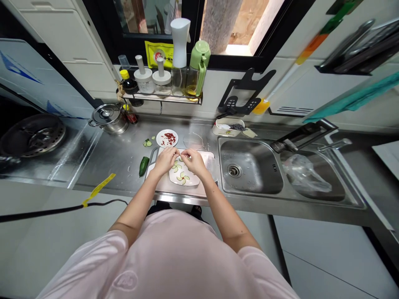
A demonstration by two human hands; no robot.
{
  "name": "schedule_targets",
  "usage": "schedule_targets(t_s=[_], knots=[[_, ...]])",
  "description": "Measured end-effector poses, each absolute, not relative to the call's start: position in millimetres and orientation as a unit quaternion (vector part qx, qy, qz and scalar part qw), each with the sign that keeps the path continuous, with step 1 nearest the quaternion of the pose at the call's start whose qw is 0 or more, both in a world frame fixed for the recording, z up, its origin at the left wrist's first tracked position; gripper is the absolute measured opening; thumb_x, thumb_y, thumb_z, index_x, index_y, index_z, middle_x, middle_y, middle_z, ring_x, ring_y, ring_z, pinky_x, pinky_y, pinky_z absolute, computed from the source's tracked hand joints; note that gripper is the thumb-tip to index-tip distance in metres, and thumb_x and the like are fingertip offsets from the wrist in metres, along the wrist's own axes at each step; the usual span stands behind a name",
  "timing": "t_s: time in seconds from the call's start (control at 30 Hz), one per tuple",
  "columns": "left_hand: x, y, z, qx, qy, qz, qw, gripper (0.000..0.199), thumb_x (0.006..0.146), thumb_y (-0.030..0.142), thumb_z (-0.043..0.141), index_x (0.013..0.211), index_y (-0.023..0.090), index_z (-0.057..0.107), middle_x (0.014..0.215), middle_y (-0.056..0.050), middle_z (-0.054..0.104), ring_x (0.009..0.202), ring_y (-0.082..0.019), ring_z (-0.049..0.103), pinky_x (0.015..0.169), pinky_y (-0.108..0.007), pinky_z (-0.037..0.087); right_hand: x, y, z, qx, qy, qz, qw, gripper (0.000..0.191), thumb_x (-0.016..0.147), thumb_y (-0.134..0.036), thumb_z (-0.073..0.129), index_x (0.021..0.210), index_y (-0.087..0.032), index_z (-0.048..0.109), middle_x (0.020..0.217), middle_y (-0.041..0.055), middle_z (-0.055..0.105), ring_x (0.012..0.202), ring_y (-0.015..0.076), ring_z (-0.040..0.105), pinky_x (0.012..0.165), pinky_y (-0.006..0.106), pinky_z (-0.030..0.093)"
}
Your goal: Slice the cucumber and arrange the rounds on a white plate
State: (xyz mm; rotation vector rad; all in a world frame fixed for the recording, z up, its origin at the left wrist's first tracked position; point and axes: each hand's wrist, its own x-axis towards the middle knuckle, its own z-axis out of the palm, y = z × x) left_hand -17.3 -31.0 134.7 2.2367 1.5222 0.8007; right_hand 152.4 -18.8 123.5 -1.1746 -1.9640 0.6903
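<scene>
White plate (193, 180), cucumber slices (183, 179) apparently being arranged; left hand (167, 160), right hand (193, 161): fingers (186, 153) pinched, item unclear; next likely needs careful placing.

Above the back edge of the steel counter (106, 160), a black-framed window (196, 20) is standing; a white wall (212, 93) is showing below, and pale floor (37, 249) is lying before the front edge.

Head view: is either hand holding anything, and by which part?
Cannot tell: left hand and right hand have fingertips close together over the white plate; anything pinched is too small to see.
</scene>
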Motion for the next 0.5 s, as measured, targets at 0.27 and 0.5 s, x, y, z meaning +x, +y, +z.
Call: schedule_targets(t_s=[0.27,0.5], knots=[[-15.5,-34.9,133.2,0.802,0.522,0.257,0.138,0.011,0.088,0.02,0.045,0.088,0.021,0.056,0.086,-0.005,0.059,0.086,-0.021,0.051,0.076,-0.032,0.037,154.3,-20.7,123.1,-0.459,-0.78,0.252,0.341,0.01,0.084,-0.023,0.053,0.077,-0.021,0.061,0.078,0.0021,0.061,0.077,0.0168,0.052,0.072,0.027,0.039],[-14.9,-37.8,131.4,0.796,0.527,0.258,0.149,0.01,0.088,0.02,0.046,0.088,0.021,0.056,0.088,-0.006,0.06,0.088,-0.022,0.051,0.078,-0.033,0.038,154.3,-24.0,120.5,-0.461,-0.775,0.26,0.344,0.009,0.083,-0.022,0.054,0.077,-0.021,0.06,0.078,0.0016,0.061,0.078,0.0168,0.052,0.072,0.027,0.038]])
